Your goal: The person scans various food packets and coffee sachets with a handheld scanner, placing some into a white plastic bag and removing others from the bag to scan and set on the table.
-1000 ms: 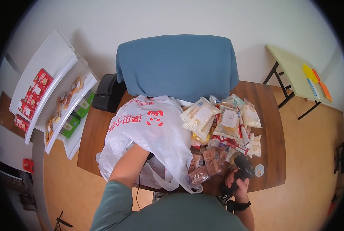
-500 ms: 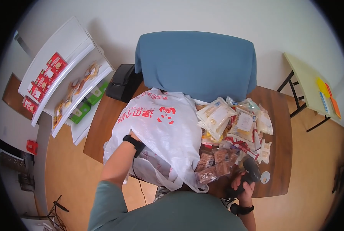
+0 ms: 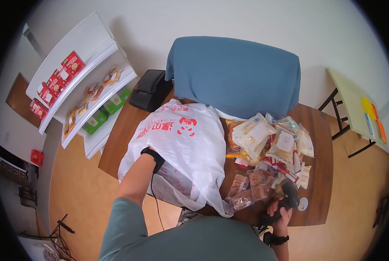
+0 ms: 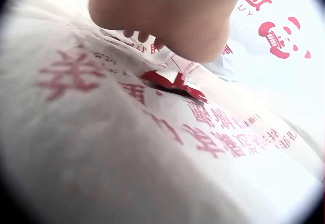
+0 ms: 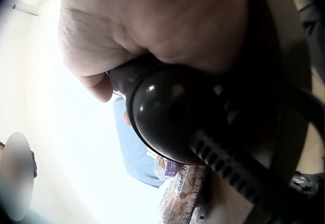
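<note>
My left hand (image 4: 167, 16) reaches into a white plastic bag (image 3: 183, 150) with red lettering and a panda face; in the head view the bag's front covers the hand. In the left wrist view, several bent fingertips (image 4: 143, 36) show past the palm, with nothing visible between them. A red-and-white packet (image 4: 175, 83) lies inside the bag just below that hand. My right hand (image 3: 283, 216) grips the handle of a black barcode scanner (image 3: 291, 194), held over the table's front right. The scanner's cable (image 5: 223, 163) runs from the handle's end.
Clear-wrapped brown snack packs (image 3: 251, 185) lie between bag and scanner, with pale food packets (image 3: 253, 130) piled behind. A blue cloth (image 3: 235, 76) covers something at the back. A black printer-like box (image 3: 151, 89) stands back left, near a white shelf (image 3: 83, 52). A round white sticker (image 3: 303, 204) marks the table (image 3: 322, 174).
The head view has swung left, so everything appears shifted to the right. My left forearm has changed angle, and its wrist band now shows at the bag's mouth. The right hand keeps gripping the scanner.
</note>
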A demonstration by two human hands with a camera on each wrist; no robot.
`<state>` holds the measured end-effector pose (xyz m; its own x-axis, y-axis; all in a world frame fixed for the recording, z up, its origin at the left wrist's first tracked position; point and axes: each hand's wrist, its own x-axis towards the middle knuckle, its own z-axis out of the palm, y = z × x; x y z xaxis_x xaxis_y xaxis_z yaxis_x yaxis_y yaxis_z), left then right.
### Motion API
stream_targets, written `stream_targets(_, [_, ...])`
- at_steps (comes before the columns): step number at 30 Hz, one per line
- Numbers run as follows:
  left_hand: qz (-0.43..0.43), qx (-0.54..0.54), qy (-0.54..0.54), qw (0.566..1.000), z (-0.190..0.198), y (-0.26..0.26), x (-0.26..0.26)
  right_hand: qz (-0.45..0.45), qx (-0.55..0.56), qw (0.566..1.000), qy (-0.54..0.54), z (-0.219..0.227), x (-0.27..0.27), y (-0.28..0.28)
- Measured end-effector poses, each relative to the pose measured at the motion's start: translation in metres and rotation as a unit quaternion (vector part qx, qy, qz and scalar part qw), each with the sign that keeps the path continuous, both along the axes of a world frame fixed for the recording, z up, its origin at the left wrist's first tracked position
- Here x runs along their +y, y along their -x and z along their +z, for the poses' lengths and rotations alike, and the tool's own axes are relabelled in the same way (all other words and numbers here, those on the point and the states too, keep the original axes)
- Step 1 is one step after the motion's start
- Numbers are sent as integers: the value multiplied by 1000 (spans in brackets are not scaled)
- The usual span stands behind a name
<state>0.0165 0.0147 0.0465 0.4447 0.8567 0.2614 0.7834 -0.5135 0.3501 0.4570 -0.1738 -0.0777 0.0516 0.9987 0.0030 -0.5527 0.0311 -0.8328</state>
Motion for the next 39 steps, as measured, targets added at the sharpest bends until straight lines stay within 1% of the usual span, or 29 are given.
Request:
stream_targets(4, [4, -8, 12, 1000, -6, -1, -7, 9, -4, 1000, 6, 1, 1, -1])
stream_targets(5, [7, -10, 14, 1000, -6, -1, -17, 12, -4, 1000, 4, 1, 2, -1])
stream_targets(8, [5, -14, 16, 1000, -5, -6, -7, 8, -5, 1000, 3, 3, 2, 0])
stream_targets(16, [-33, -11, 31, 999, -5, -13, -14, 7, -3, 1000, 2, 0, 0, -1])
stream_targets(23, [-45, -6, 52, 998, -6, 6, -53, 15, 0, 1000, -8, -1, 0, -3])
stream_targets(24, [-49, -5, 55, 997, -7, 7, -55, 14, 1, 1000, -7, 0, 0, -2])
stream_targets(25, [-52, -5, 59, 997, -4, 2, -42, 9, 2, 1000, -8, 1, -1, -1])
stream_targets(27, [-55, -3, 72, 996, -6, 13, -56, 7, 4, 1000, -2, 4, -1, 1])
stream_targets(29, [-58, -1, 87, 994, 1, 6, -66, 15, 4, 1000, 4, 7, -2, 0])
stream_targets(30, [-70, 49, 211, 974, 7, 4, -76, 15, 4, 1000, 11, 9, -2, 0])
stream_targets(31, [-81, 98, 329, 936, 34, -7, -86, 21, 4, 1000, 6, 12, -2, 1])
stream_targets(32, [-83, 97, 334, 934, 52, -15, -92, 26, 4, 1000, 1, 15, -1, 1])
stream_targets(33, [-159, 71, 405, 897, 68, -22, -95, 28, 1, 1000, -2, 18, -1, 1])
stream_targets(34, [-233, 44, 470, 850, 75, -25, -95, 27, 1, 1000, 0, 21, -1, 1])
stream_targets(35, [-235, 45, 470, 850, 75, -26, -96, 36, 5, 999, -8, 25, 0, 1])
stream_targets(36, [-205, -141, 561, 789, 72, -28, -97, 43, 9, 999, -18, 28, -1, 1])
stream_targets(37, [-168, -318, 626, 691, 70, -30, -97, 37, 8, 999, -21, 30, -1, -1])
stream_targets(38, [-176, -314, 626, 692, 65, -41, -97, 69, -5, 997, -30, 33, -2, -3])
stream_targets(39, [-103, -448, 582, 671, 56, -59, -97, 97, -18, 994, -37, 37, -4, -4])
